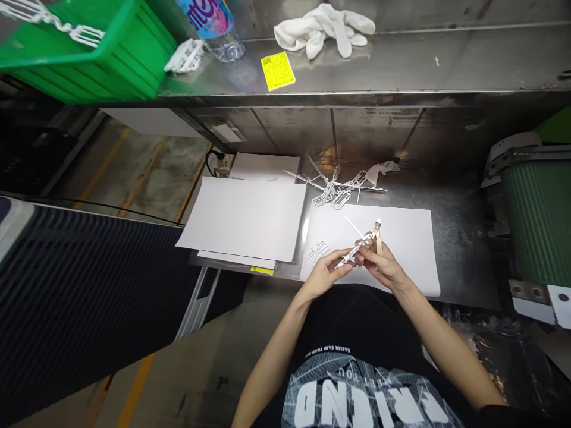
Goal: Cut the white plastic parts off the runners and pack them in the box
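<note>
My left hand [329, 274] pinches the lower end of a white plastic part [352, 252] over the white sheet [405, 246]. Close at its right, my right hand [381, 266] is wrapped round cutting pliers [378, 235] with pale handles, their tip pointing away from me. The fingers of my right hand also meet the upper end of the white part. A flat white piece [318, 251] lies on the sheet, left of my hands. Beyond the sheet is a tangled heap of white plastic frames [332, 191].
White sheets [250, 214] are stacked at the left of the metal table [464, 238]. A green ribbed conveyor [537, 220] stands right. The upper shelf holds a green bin [129, 53], a bottle [218, 30], white gloves [323, 28] and a yellow label [278, 71].
</note>
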